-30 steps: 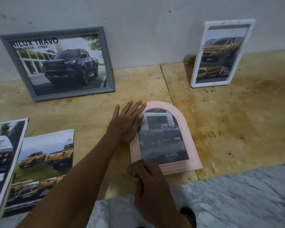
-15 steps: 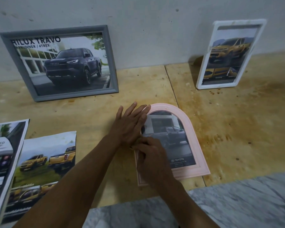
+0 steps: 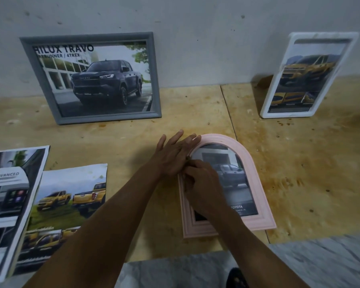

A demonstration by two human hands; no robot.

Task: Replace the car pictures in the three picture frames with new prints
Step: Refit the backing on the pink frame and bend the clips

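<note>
A plywood board (image 3: 299,163) covered the floor against a grey wall (image 3: 195,38), and the pink arched frame (image 3: 256,183) lay flat on it, face up, holding a picture of a dark truck. Taking that pink frame as the landmark: the grey frame (image 3: 92,119) leaned on the wall up and to its left, showing a dark pickup under the words HILUX TRAVO. The white frame (image 3: 279,115) stood tilted against the wall up and to its right, with a yellow truck picture inside. Two loose prints lay far to its left, one of yellow trucks (image 3: 71,194) and, partly over that print's left edge, one reading ADVANCED (image 3: 8,183). A strip of marble floor (image 3: 320,262) ran below the frame.

The left hand (image 3: 173,156) rested with fingers spread and straight on the frame's upper left edge, its fingertips reaching the top of the arch. The right hand (image 3: 202,188) lay over the frame's left side and glass, fingers curled at the frame's left rail just beside the left hand; whether they pinched anything could not be told.
</note>
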